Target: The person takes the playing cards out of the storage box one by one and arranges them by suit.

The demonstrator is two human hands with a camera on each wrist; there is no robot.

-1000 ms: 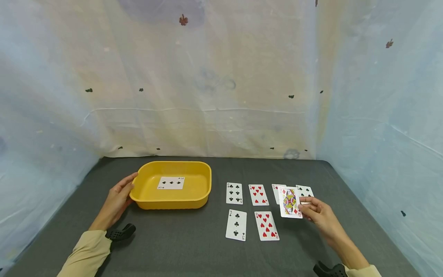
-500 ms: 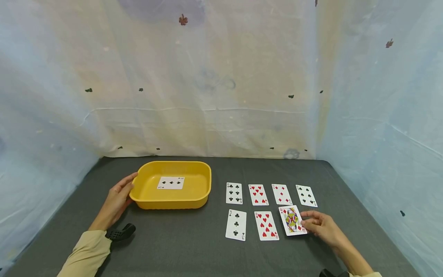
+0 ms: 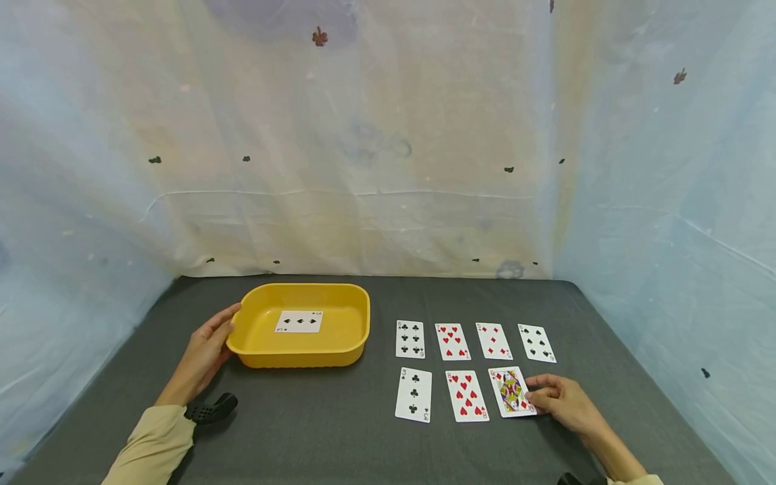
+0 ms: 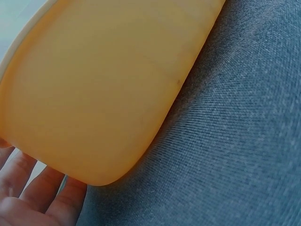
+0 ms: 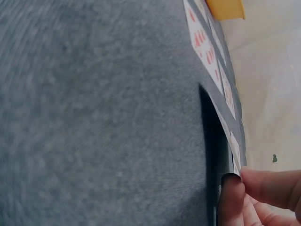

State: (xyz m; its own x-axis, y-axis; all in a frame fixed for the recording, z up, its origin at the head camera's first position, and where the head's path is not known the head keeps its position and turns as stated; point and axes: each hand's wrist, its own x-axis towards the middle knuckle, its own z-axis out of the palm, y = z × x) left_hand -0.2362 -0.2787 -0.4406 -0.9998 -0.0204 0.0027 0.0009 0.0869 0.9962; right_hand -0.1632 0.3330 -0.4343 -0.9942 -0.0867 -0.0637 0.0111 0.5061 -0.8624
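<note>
Queen card (image 3: 511, 391), pinched at its right edge by your right hand (image 3: 560, 400), lies third in the near row beside the eight of hearts (image 3: 466, 395): square it before releasing, while your relaxed left hand (image 3: 203, 350) steadies the yellow tray (image 3: 301, 353).

place: recording booth | evidence: draped sheet walls (image 3: 376, 168), grey-clothed table (image 3: 315, 417)

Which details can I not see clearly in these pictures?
- Queen card, head view: right edge is under the right hand's fingertips; corner suit marks too small to read.
- Card in the yellow tray, head view: corner rank too small to read.
- Left hand, left wrist view: cut off by the frame edge, the tray fills the view.
- Cards, right wrist view: seen edge-on, blurred.
</note>
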